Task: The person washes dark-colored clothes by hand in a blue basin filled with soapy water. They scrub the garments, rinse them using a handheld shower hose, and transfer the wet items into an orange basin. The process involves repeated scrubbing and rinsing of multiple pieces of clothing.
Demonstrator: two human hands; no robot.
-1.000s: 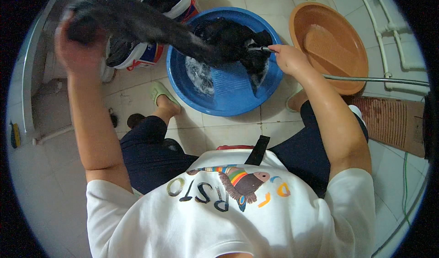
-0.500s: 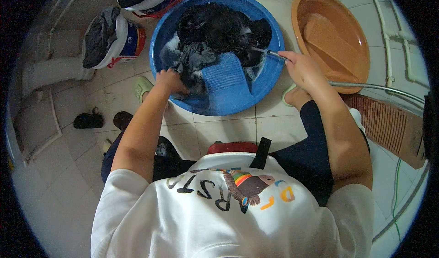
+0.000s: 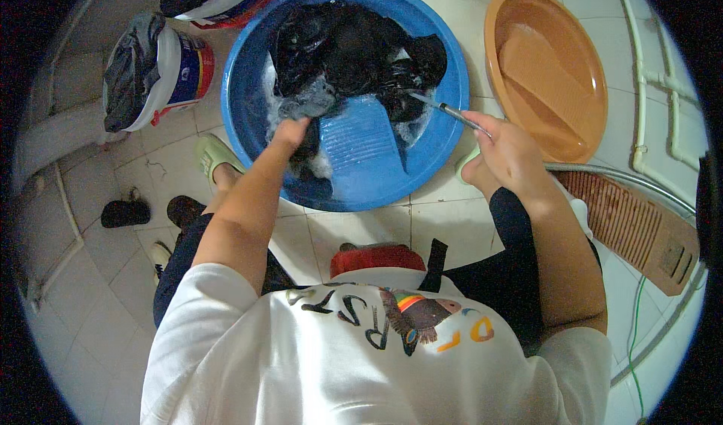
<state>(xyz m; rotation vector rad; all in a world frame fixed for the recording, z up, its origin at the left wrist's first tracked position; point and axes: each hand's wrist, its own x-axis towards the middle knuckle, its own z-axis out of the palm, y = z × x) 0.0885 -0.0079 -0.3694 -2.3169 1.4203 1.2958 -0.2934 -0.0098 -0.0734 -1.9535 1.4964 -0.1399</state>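
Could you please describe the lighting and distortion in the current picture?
In the head view, the white pipes at right look bowed by the fisheye lens; soft shadows cross the floor tiles; the orange basin shows small glints; the black cloth shows little detail.

Likely home washroom | tiled floor (image 3: 448, 216) | pipes (image 3: 639, 112) | 1 washboard (image 3: 634, 224) | blue basin (image 3: 431, 161)

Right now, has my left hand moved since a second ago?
Yes, rightward: the left hand was beyond the left rim of the blue basin and is now inside it.
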